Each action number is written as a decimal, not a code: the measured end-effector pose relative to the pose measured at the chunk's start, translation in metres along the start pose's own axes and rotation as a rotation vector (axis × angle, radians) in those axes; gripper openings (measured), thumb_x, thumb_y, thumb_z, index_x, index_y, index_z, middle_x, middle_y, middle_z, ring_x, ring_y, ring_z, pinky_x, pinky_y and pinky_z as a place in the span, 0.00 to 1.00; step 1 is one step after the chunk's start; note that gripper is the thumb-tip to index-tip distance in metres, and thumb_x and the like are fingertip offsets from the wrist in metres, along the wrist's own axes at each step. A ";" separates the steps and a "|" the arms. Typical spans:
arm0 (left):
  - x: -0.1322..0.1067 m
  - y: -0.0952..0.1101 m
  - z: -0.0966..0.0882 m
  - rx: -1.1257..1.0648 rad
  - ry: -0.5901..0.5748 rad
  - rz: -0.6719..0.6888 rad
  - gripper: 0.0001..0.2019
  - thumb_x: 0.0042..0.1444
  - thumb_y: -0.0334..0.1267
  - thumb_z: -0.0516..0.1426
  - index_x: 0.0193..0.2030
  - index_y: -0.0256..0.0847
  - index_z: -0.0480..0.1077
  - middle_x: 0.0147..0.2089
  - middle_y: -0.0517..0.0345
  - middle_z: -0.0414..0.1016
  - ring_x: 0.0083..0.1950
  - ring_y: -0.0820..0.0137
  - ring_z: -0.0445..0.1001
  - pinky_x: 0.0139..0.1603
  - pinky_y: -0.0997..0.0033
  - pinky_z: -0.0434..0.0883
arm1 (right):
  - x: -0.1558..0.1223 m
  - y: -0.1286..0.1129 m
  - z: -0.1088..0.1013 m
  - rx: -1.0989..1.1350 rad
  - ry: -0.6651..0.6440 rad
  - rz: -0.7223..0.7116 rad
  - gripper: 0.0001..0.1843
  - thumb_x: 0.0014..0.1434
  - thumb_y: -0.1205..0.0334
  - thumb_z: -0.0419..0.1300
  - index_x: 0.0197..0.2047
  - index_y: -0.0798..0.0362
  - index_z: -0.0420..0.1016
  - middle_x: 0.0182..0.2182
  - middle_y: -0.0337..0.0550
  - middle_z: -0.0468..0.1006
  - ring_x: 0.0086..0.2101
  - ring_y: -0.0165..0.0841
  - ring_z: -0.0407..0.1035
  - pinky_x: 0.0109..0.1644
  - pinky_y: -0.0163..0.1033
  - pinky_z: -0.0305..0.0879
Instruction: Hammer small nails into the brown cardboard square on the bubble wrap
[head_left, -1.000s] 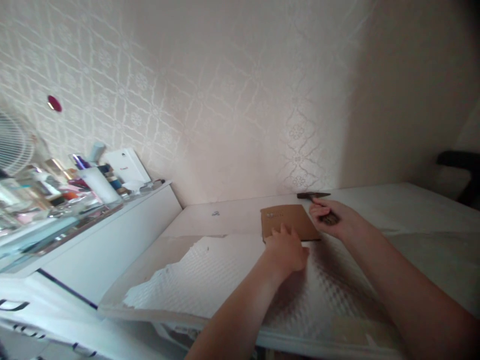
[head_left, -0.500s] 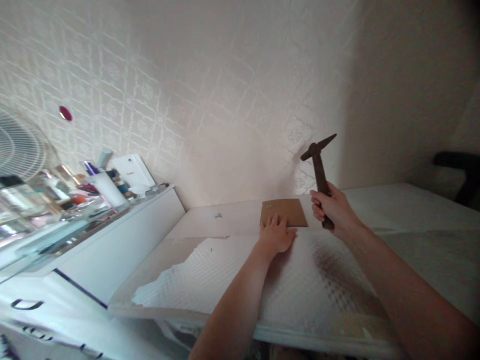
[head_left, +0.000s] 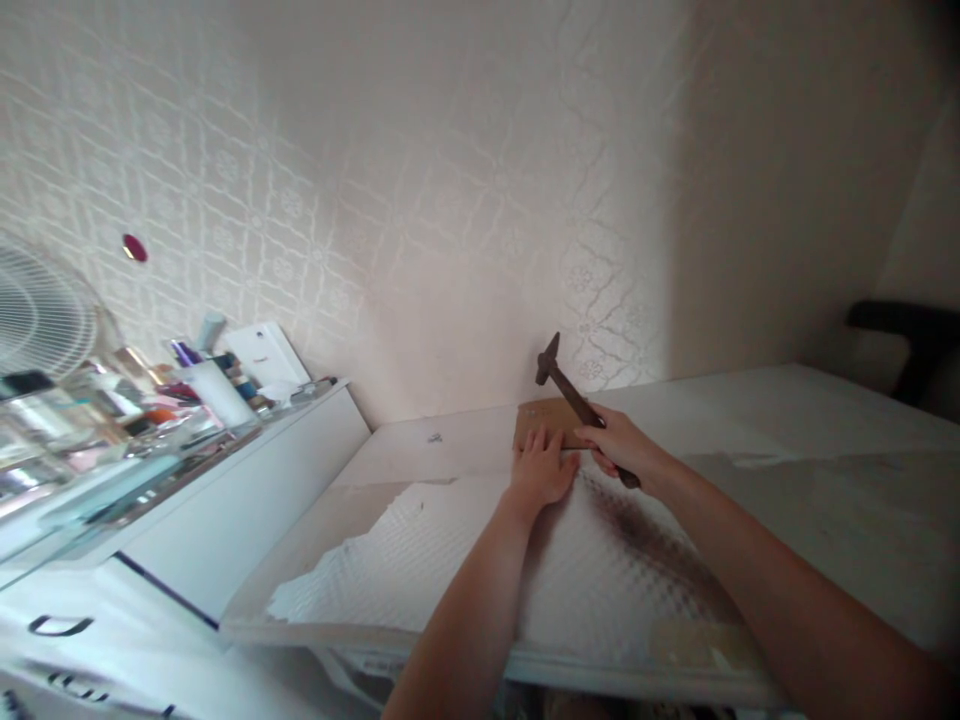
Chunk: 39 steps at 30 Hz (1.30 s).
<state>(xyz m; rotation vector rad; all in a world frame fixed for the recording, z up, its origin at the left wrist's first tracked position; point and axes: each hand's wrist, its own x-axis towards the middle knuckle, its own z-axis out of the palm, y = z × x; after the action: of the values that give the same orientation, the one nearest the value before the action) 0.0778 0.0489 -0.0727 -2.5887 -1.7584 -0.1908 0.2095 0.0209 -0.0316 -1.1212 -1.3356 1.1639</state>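
Observation:
My right hand (head_left: 626, 452) is closed round the handle of a dark hammer (head_left: 567, 388), whose head is raised and tilted left above a brown board (head_left: 538, 415). The board lies flat on the white table (head_left: 787, 420) near the wall. My left hand (head_left: 538, 470) rests on the near edge of the board, fingers together and pointing forward; whether it pinches anything I cannot tell.
A torn white textured sheet (head_left: 450, 560) covers the near part of the table. At the left stands a white cabinet (head_left: 225, 480) crowded with bottles and jars (head_left: 187, 385), with a fan (head_left: 37, 310) beside them. A dark chair back (head_left: 907, 330) shows at the right. Patterned wall behind.
The hammer went from lying low by the board to upright in the air, and now swings down and left over the board. My left hand slid forward along the board's edge.

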 end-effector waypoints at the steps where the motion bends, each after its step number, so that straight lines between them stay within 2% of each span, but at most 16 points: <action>1: 0.000 0.000 0.000 -0.003 0.000 -0.001 0.30 0.59 0.55 0.33 0.63 0.42 0.45 0.66 0.48 0.42 0.65 0.59 0.39 0.60 0.51 0.43 | 0.001 0.001 0.000 -0.008 -0.010 0.014 0.15 0.47 0.70 0.50 0.41 0.57 0.62 0.09 0.25 0.53 0.07 0.23 0.48 0.08 0.29 0.44; 9: 0.002 0.000 0.000 -0.028 -0.003 -0.008 0.29 0.59 0.55 0.34 0.63 0.44 0.46 0.66 0.50 0.43 0.65 0.58 0.40 0.60 0.50 0.45 | 0.002 0.009 0.001 -0.036 -0.063 0.076 0.21 0.48 0.71 0.50 0.47 0.56 0.61 0.10 0.26 0.54 0.07 0.24 0.48 0.08 0.28 0.46; 16: 0.002 -0.001 0.000 -0.003 -0.007 0.004 0.27 0.59 0.50 0.37 0.63 0.44 0.45 0.66 0.51 0.42 0.65 0.58 0.40 0.60 0.50 0.45 | 0.001 0.012 0.005 -0.011 -0.127 0.114 0.19 0.48 0.72 0.50 0.45 0.57 0.61 0.11 0.26 0.55 0.08 0.22 0.48 0.08 0.27 0.46; 21: 0.002 0.000 -0.001 -0.025 -0.029 -0.005 0.27 0.59 0.52 0.37 0.63 0.44 0.45 0.66 0.51 0.42 0.65 0.58 0.39 0.60 0.49 0.45 | 0.000 0.012 0.007 -0.016 -0.093 0.058 0.19 0.50 0.70 0.50 0.47 0.56 0.61 0.10 0.26 0.54 0.07 0.23 0.49 0.08 0.27 0.46; 28: 0.001 0.000 -0.003 0.029 -0.059 0.019 0.27 0.57 0.45 0.41 0.64 0.42 0.44 0.67 0.52 0.39 0.65 0.57 0.37 0.60 0.50 0.44 | 0.002 0.025 0.018 0.013 -0.129 0.069 0.20 0.48 0.69 0.50 0.47 0.55 0.62 0.10 0.26 0.57 0.07 0.24 0.51 0.08 0.27 0.47; 34: -0.001 0.001 -0.005 0.003 -0.050 0.002 0.27 0.59 0.48 0.36 0.64 0.41 0.42 0.66 0.50 0.40 0.65 0.57 0.38 0.60 0.50 0.44 | 0.002 0.020 0.018 0.038 -0.062 -0.019 0.21 0.49 0.67 0.51 0.49 0.55 0.60 0.09 0.25 0.55 0.07 0.25 0.51 0.08 0.28 0.47; 39: -0.001 0.001 -0.005 0.029 -0.048 0.010 0.26 0.59 0.48 0.37 0.63 0.43 0.44 0.66 0.51 0.41 0.65 0.58 0.39 0.60 0.50 0.45 | 0.003 0.024 0.017 0.084 -0.057 0.073 0.17 0.47 0.70 0.50 0.43 0.55 0.62 0.10 0.25 0.55 0.07 0.23 0.49 0.08 0.28 0.45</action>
<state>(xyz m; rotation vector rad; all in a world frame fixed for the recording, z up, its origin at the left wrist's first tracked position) 0.0776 0.0475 -0.0675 -2.6035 -1.7488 -0.1032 0.1932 0.0253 -0.0561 -1.0902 -1.2858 1.3020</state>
